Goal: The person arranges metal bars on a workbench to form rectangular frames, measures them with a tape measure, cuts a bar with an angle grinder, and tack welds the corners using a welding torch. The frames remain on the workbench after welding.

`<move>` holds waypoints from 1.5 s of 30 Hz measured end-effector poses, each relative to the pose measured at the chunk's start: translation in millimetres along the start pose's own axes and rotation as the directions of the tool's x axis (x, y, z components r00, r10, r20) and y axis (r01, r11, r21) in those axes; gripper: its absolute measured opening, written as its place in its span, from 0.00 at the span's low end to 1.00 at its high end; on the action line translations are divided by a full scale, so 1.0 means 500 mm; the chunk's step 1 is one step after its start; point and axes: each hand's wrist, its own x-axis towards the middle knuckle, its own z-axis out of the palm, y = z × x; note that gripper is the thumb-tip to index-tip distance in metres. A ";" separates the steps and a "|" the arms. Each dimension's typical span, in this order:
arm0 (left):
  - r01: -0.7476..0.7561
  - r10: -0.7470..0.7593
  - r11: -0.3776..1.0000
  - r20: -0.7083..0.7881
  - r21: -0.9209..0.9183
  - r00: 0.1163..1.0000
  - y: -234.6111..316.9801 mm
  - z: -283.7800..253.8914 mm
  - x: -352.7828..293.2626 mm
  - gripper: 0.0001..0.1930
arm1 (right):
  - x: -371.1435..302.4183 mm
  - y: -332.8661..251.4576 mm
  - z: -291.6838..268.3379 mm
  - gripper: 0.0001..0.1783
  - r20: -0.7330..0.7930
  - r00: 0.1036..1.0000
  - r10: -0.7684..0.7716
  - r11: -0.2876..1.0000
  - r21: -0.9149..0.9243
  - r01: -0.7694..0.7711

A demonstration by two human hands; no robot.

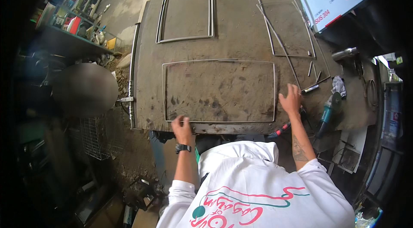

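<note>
A thin rectangular metal frame (274,92) lies flat on the worktable in front of me. My left hand (181,130), with a dark watch on its wrist, is at the near rod by the left corner. Its fingers are curled over that rod, and the fingertips partly hide it. Just outside the right side of the frame is my right hand (291,102), thumb and fingers apart, holding nothing I can see. Beyond it lie a short metal tube (310,88) and a teal angle grinder (329,110). A short dark strip shows along the frame's far rod.
Another metal frame (185,39) lies farther back on the worktable (236,21). Overlapping thin frames (272,41) and loose rods are at the right. A crumpled cloth (339,86) sits by the grinder. A red-and-black handle (282,129) is at the near edge.
</note>
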 end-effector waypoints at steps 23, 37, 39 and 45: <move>-0.520 0.383 0.755 -0.374 -0.399 0.844 0.365 -0.154 0.137 0.29 | 0.196 0.018 -0.042 0.37 0.588 0.642 0.493 0.197 0.643 -0.740; -0.038 0.021 0.992 -0.142 -0.117 0.990 0.118 -0.100 0.244 0.24 | 0.144 -0.028 0.004 0.19 0.548 0.802 0.237 0.288 0.749 -0.597; -0.020 0.004 0.993 -0.134 -0.114 0.991 0.049 -0.084 0.248 0.20 | 0.136 -0.059 0.048 0.15 0.492 0.825 0.278 0.364 0.741 -0.564; -0.040 0.046 0.977 -0.024 0.208 0.999 -0.042 -0.068 0.274 0.18 | 0.100 -0.047 0.134 0.11 0.127 0.962 0.243 0.902 0.335 -0.272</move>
